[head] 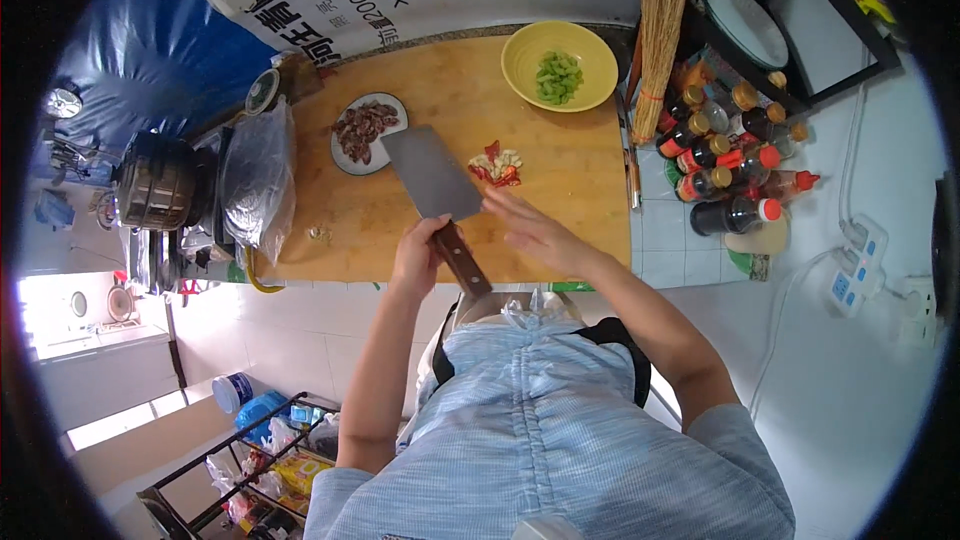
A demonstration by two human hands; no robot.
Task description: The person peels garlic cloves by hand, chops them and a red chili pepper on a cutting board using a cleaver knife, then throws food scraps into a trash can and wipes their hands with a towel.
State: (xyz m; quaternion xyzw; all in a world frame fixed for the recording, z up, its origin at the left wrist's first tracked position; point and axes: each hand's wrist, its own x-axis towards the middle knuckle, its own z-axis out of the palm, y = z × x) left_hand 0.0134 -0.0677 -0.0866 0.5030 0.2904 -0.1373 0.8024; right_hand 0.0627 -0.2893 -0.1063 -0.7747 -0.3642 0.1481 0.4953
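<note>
My left hand [420, 255] grips a Chinese cleaver [435, 171] where its wide steel blade meets the brown wooden handle. The blade is tilted up to the left over a wooden cutting board [360, 217]. My right hand [544, 236] has its fingers apart beside the blade's right edge and holds nothing. Chopped garlic and red chili pieces [497, 165] lie just beyond its fingertips. A plate [358, 163] of sliced dark meat [364, 127] sits left of the blade's tip. At the board's far right edge stands a yellow bowl [517, 75] with chopped green vegetable [559, 77].
Sauce bottles [724, 165] crowd the right side, beside a straw brush [660, 37] and a power strip [855, 270]. A plastic-covered container [259, 180] and a dark pot [157, 180] stand left. A metal rack [225, 457] is low at the left.
</note>
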